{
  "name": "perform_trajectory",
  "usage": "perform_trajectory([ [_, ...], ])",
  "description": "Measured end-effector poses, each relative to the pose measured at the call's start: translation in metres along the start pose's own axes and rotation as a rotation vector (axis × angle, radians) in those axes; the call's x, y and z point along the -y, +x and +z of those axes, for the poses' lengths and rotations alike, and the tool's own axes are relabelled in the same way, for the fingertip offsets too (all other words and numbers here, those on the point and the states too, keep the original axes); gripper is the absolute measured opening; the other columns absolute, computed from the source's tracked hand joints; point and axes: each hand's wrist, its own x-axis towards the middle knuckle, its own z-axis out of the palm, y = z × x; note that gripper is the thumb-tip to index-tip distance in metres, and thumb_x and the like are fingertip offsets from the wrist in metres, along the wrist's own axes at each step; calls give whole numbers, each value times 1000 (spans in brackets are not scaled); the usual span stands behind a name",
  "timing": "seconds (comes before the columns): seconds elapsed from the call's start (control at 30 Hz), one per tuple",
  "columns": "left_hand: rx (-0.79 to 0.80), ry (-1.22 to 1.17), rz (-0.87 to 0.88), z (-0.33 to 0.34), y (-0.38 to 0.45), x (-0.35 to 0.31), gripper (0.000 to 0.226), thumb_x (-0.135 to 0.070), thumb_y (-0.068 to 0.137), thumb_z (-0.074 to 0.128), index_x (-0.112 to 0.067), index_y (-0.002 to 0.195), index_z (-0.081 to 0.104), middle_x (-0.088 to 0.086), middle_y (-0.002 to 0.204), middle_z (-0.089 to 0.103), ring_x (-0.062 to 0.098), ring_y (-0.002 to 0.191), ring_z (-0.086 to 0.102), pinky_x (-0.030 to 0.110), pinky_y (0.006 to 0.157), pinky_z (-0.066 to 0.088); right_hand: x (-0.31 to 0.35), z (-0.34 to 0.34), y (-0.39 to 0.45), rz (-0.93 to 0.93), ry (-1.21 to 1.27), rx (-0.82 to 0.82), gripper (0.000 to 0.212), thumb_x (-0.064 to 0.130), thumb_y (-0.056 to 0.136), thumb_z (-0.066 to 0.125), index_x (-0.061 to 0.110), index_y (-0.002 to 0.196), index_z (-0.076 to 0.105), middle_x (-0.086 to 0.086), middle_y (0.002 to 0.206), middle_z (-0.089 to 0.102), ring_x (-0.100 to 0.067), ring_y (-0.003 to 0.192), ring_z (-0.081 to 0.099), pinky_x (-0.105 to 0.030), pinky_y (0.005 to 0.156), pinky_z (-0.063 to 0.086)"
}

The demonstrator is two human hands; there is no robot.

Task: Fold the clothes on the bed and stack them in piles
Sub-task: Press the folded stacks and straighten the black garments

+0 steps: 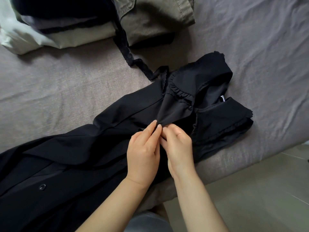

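A long black buttoned garment [70, 158] with a ruffled collar [214, 91] lies spread diagonally across the grey-mauve bed [50, 84]. Both hands meet at its front placket just below the collar. My left hand [143, 151] pinches the black fabric between its fingertips. Close against it, my right hand [178, 146] pinches the same spot, fingers curled. A black lace tie [128, 57] trails from the collar toward the far piles.
At the far edge sit a pile of folded clothes [66, 25] in dark, grey and cream layers, and a folded olive garment [150, 19] beside it. A white pillow [15, 36] is at the far left. The bed's edge and floor [260, 190] lie at lower right.
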Motion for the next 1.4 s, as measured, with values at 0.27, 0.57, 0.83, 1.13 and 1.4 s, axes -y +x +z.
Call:
perform_trajectory([
  [0.27,48,-108,-24,-11,-1,-8,31,-9,88,45,-7,106,69,5,117,68,8,102,59,27,86,43,-2,5,-2,-16,74,-108,20,7,87,67,-5,75,57,-13,72,61,-19,74,61,-30,76,56],
  [0.57,85,-575,-643,-31,30,-18,15,-10,85,70,-23,89,75,-14,83,72,-4,82,66,7,74,46,-2,3,-3,-6,144,-60,15,3,91,60,1,77,55,-5,67,59,-13,74,64,-28,82,58],
  [0.83,147,-468,-436,-31,29,-12,16,-13,82,73,-18,97,75,-11,92,68,-1,89,62,7,75,44,0,-8,-6,-14,127,60,22,8,94,57,-12,86,59,-10,76,63,-15,81,68,-31,86,57],
  [1.13,213,-528,-490,-33,30,-12,17,-11,89,65,-20,100,74,-11,93,69,-2,88,63,8,75,44,0,-7,-5,-66,56,1,9,1,93,57,-5,90,63,-6,78,63,-11,79,64,-36,91,55],
  [1.4,194,-524,-610,-33,32,-14,9,-11,84,71,-19,85,73,-14,76,71,-4,74,65,6,68,45,-9,-2,-7,-237,-262,-178,28,7,90,63,25,68,64,5,69,70,-9,75,69,-35,82,55],
])
